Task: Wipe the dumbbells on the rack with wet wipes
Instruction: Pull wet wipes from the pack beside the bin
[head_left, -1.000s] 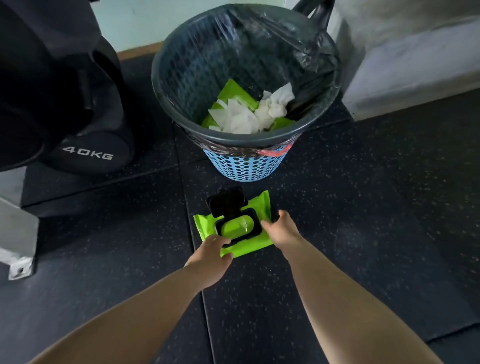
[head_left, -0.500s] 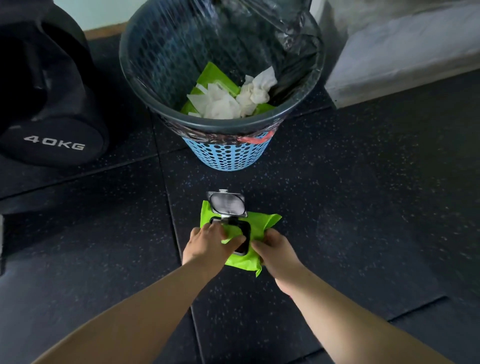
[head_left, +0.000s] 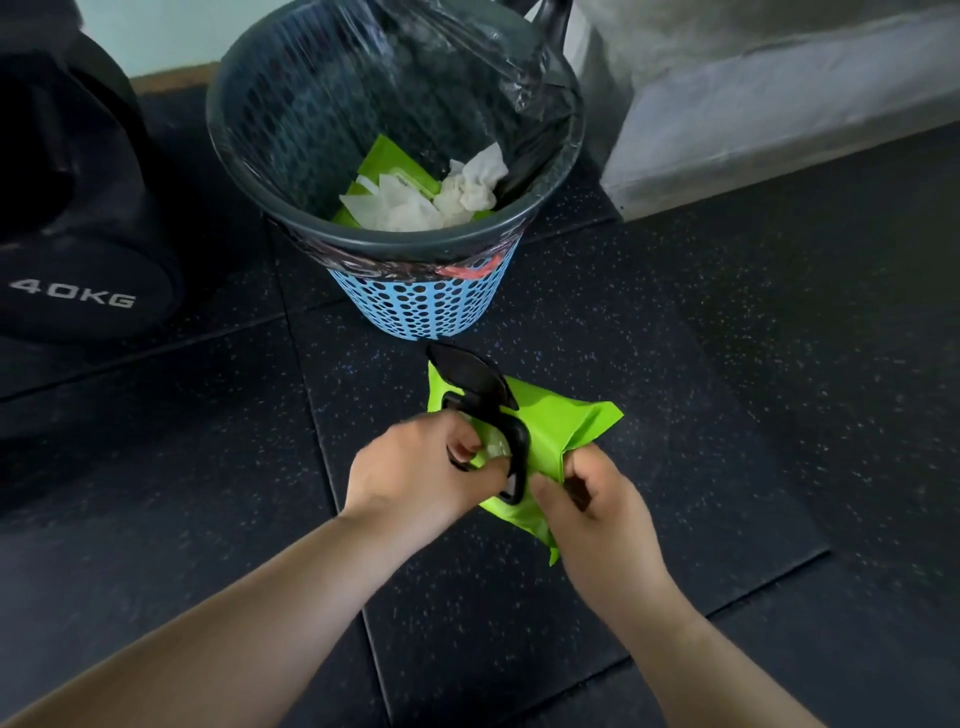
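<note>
R hand (head_left: 597, 512) nearest, fingers curled tight round the near end of the green wet-wipe pack (head_left: 563, 431), which looks held just above the floor mat (head_left: 727, 415). L hand (head_left: 421, 470) is right beside it, thumb + forefinger pinching the white wipe (head_left: 493, 448) poking from the black opening. Pack's long axis runs away from the person, slanted right, w/ lid (head_left: 467, 375) flipped up at the far end. Wipe sits betw. both hands, L nearer, so prob. L pulls while R anchors. Beyond: lined bin (head_left: 415, 299) w/ used wipes (head_left: 415, 205); 40KG dumbbell (head_left: 78, 291) far left, well apart.
</note>
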